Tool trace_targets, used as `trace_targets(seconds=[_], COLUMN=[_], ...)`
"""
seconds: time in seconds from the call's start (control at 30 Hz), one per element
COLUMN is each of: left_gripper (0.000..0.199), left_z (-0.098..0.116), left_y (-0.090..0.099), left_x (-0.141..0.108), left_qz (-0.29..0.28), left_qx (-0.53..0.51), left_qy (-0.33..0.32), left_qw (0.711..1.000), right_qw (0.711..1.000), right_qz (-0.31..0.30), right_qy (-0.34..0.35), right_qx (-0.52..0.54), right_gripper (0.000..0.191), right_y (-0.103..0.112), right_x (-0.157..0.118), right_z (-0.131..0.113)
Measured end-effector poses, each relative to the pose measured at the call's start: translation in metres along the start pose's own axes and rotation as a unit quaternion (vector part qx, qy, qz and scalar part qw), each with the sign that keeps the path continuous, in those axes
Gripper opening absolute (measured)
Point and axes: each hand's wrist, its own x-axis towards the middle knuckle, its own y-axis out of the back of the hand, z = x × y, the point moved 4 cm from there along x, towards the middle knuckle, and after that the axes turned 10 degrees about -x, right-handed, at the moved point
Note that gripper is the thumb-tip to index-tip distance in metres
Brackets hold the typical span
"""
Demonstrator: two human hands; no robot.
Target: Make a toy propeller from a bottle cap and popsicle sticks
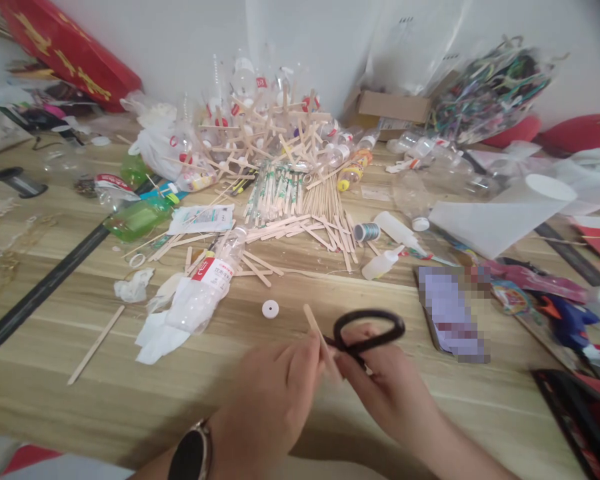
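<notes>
A pale wood-grain floor [105, 407] runs back to a plain white wall [180, 40], littered with craft scraps. Near the middle, at six o'clock, the left hand [273, 393] pinches one flat, pale wooden craft stick [316, 328] between thumb and fingers, its free end slanting up toward eleven o'clock. The right hand [380, 387], touching the left, is closed through the glossy black oval handle loop of one pair of scissors [369, 330], whose blades are hidden behind the fingers. At twelve o'clock of the hands lies one small round white plastic cap [270, 309]; at ten o'clock, one clear crumpled plastic bottle with a red-and-white label [205, 283]. Farther back rises a heap of glued wooden sticks and clear bottles [265, 127]. One loose stick [96, 345] lies at nine o'clock.
</notes>
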Motion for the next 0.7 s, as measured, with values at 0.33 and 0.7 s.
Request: trace_targets(seconds=[0.33,0.7], left_gripper=[0.019,0.013], left_z=[-0.025,-0.032], left_y=[0.0,-0.008], left_x=[0.004,-0.004], left_qz=[-0.032,-0.063], left_qx=[-0.198,-0.345], left_qy=[0.055,0.284], left_qw=[0.978,0.893], right_qw=[0.893,0.998], right_qz=[-0.212,-0.039], right_qy=[-0.202,-0.013], right_qx=[0.342,0.041], right_gripper=[0.041,0.032], right_y=[-0.014,0.003], right_x=[-0.007,-0.004], right_z=[0.013,0.0])
